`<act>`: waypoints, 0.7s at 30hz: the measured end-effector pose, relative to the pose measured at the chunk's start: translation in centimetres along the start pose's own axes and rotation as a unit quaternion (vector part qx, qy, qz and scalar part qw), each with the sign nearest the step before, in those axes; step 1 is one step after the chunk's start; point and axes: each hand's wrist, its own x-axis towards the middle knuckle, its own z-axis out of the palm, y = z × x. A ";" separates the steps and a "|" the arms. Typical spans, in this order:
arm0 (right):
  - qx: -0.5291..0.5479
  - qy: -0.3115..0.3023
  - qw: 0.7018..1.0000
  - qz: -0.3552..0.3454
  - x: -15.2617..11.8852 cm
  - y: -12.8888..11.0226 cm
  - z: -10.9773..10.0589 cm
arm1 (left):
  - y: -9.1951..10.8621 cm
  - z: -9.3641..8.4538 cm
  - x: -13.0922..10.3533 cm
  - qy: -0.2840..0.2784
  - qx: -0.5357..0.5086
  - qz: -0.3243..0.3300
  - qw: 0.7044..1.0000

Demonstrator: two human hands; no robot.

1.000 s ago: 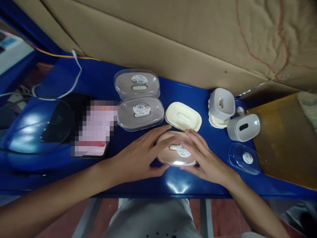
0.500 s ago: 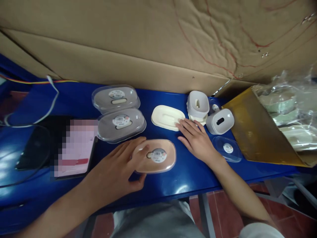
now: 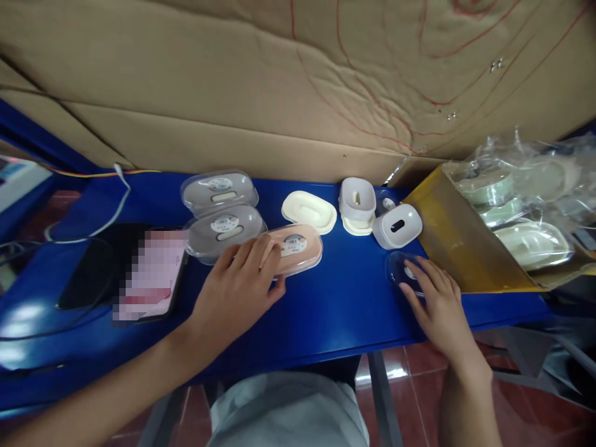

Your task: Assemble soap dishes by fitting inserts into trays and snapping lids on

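Note:
My left hand point(image 3: 246, 270) grips the left end of a pink oval container point(image 3: 305, 254) with a clear lid and a round label. Its fingers lie over the top and the thumb is at the front side. The container is slightly turned and sits close to two grey lidded containers point(image 3: 209, 239). Behind it lies a cream oval piece point(image 3: 310, 211) with a raised middle. On the right, my right hand point(image 3: 435, 298) rests with its fingers apart on a clear lid point(image 3: 395, 267) that has a label partly under the fingertips.
A white cup point(image 3: 398, 226) lies near an open cardboard box point(image 3: 447, 230) holding plastic-wrapped pieces. Another white cup point(image 3: 357, 198) stands on a cream base point(image 3: 357, 225). A phone-like device point(image 3: 156, 273) with a blurred screen and cables are at left. A cardboard wall point(image 3: 186, 112) stands behind.
My left hand has moved the pink container back and left, toward the grey containers. My right hand has left the cream piece and come right to the clear lid. The view has shifted.

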 end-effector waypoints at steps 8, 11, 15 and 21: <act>0.066 -0.039 0.996 -0.044 -1.9 -3.3 1.0 | -0.1 1.0 1.4 0.014 -0.001 -0.029 0.999; 0.150 -0.075 0.980 -0.108 0.5 -3.6 0.4 | -0.9 1.0 2.4 0.007 -0.017 -0.043 0.999; 0.145 0.013 0.987 -0.072 4.3 -0.3 0.5 | 0.0 0.9 2.2 0.028 -0.023 -0.024 0.999; 0.009 0.049 0.997 -0.064 5.2 2.9 2.3 | 3.9 3.0 0.2 -0.016 -0.118 0.197 0.973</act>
